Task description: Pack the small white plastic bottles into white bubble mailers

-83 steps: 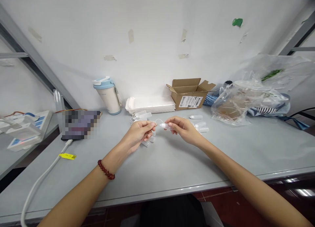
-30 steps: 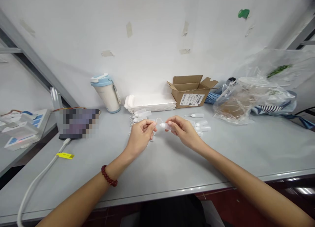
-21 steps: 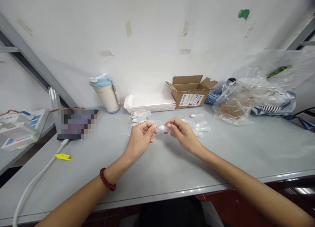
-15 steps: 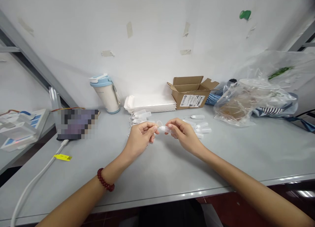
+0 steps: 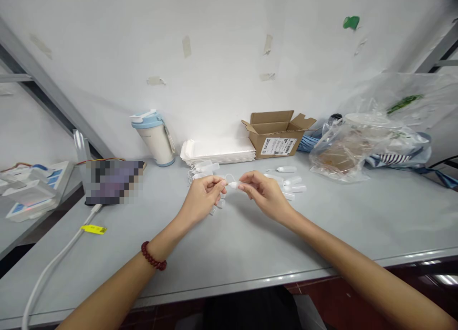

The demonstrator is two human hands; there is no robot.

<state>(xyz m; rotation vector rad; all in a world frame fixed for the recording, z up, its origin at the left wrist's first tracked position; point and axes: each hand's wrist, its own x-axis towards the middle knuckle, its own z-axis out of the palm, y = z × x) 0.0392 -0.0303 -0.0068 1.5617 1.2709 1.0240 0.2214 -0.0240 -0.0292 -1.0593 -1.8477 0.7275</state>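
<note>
2 hands meet just above the surface (image 5: 229,253) at frame centre, left hand (image 5: 202,196) pinching a thin white loop, right hand (image 5: 263,191) pinching a small clear vial (image 5: 234,184) lying roughly level, tip toward frame left; a loose pinch could drop it.

- The small white piece (image 5: 233,183) pinched between the two hands is too tiny to identify, with fingertips covering both ends.
- Left of the blue-lidded cup (image 5: 156,138), a flat thing (image 5: 113,181) is pixelated beyond reading.
- The carton label (image 5: 278,146), right of that cup, is illegible.
- The white cable (image 5: 53,268) runs off the bottom edge.
</note>
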